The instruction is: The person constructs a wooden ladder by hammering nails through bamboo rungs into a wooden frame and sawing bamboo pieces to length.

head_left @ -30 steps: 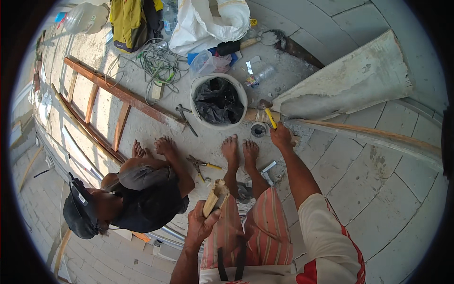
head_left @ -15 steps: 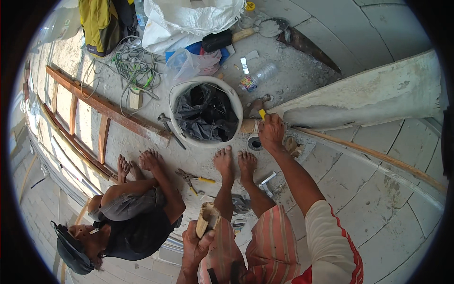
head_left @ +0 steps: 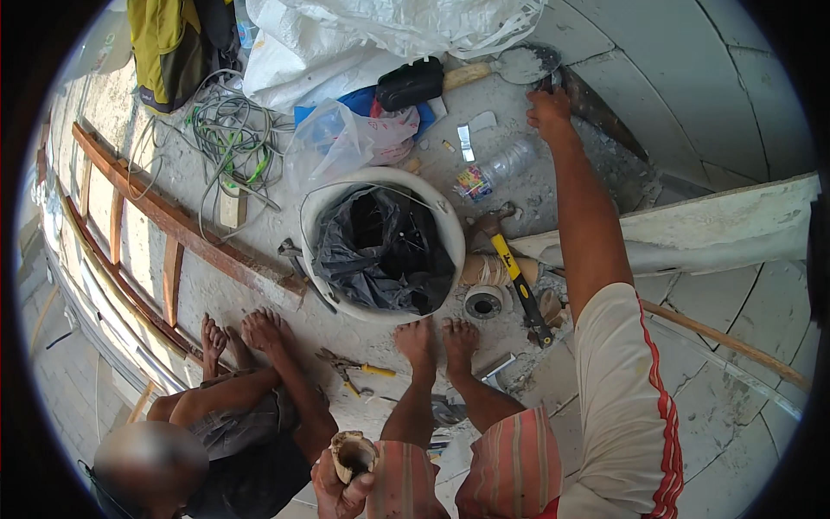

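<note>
My left hand grips a short, hollow piece of pale bamboo or wood upright, low in the picture. My right hand is stretched to the upper right, fingers closed on the end of a long dark, tapered object beside a dusty trowel; exactly what they grip is hidden. A hammer with a yellow and black handle lies right of a white bucket lined with black plastic. A grey ring and a wound roll lie near it.
A co-worker squats at my left. Wooden framing, tangled cables, pliers, a black mallet, white sacks, a plastic bottle and a backpack lie about. A long pale board extends rightward.
My right hand has let go of the hammer, which now lies by the bucket, and has moved up to the dark tapered object. My left hand still holds the hollow piece, now lower.
</note>
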`<state>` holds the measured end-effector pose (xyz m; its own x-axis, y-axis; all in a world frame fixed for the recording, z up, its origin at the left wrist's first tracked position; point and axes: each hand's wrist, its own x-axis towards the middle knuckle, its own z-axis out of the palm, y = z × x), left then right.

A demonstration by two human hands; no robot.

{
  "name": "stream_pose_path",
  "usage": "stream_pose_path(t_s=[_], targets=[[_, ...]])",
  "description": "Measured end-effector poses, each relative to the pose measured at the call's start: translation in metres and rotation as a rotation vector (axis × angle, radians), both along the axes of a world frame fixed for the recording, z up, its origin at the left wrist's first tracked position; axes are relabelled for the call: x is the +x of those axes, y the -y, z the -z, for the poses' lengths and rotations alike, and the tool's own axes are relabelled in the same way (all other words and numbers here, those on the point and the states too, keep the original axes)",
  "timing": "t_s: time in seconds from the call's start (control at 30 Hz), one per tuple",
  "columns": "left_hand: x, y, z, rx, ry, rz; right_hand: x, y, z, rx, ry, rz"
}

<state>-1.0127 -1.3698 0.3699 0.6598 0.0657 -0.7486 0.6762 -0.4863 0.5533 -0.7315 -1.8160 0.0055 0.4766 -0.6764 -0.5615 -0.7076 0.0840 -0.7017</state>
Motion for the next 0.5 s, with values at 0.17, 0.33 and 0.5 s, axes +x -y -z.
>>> stream_pose_path(t_s=[0.17, 0.33, 0.5], targets=[[-0.001, 0.001, 0.012, -0.083, -0.056, -0.114, 0.005, 0.02, 0.03, 0.071, -0.032, -0.031], [0.004, 0.005, -0.006, -0.074, -0.041, -0.01, -0.023, 0.05, 0.042, -0.099, -0.174, -0.087], [0.006, 0.007, -0.037, -0.055, -0.055, -0.029, -0.034, 0.007, -0.015, -0.065, -0.014, 0.117]])
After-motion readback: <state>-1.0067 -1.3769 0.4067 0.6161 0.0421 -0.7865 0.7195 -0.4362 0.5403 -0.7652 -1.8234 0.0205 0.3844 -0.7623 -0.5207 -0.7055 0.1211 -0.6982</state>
